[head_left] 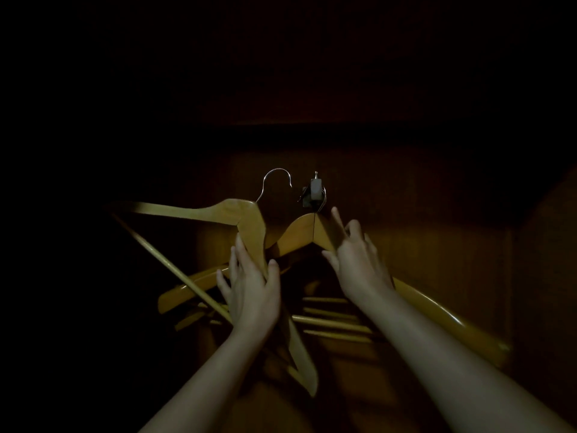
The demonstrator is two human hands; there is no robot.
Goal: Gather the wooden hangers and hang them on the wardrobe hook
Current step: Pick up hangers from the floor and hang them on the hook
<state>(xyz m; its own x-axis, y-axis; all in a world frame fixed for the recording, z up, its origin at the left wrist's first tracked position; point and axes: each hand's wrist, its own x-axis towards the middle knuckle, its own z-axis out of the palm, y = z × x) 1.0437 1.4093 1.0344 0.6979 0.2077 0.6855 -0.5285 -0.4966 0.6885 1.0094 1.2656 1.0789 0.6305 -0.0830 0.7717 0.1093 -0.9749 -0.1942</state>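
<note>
A small metal wardrobe hook point(314, 190) sticks out of the dark wooden back panel. Several wooden hangers point(299, 232) hang from it in a bunch. My left hand point(251, 284) grips one more wooden hanger point(231, 210) by its shoulder, tilted, its wire hook point(276, 179) free in the air just left of the wardrobe hook. My right hand point(356, 254) rests on the right shoulder of the hung hangers, index finger stretched up towards the hook, thumb under the wood.
The scene is very dim. The wardrobe's wooden back panel point(421, 229) and right side wall point(543, 260) enclose the hangers. A dark ledge or shelf edge point(312, 132) runs across above the hook.
</note>
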